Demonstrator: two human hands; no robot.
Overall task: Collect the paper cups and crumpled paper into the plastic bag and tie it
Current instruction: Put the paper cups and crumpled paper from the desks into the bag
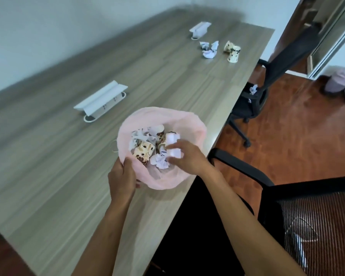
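Sitting on the table (48, 176): one pink plastic bag (189, 124), two far paper cups (231, 50), three far crumpled papers (208, 49), two white socket boxes (101, 101). Two chairs (247, 108) are standing right.

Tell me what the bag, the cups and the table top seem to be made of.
Bag: thin pink plastic film, translucent and crinkled, apparently soft. Cups: paper by the look, cream with brown print, matte; some in the bag look crushed. Table: grey wood-grain surface, smooth with a slight sheen, probably laminate rather than solid wood; the picture cannot settle that.
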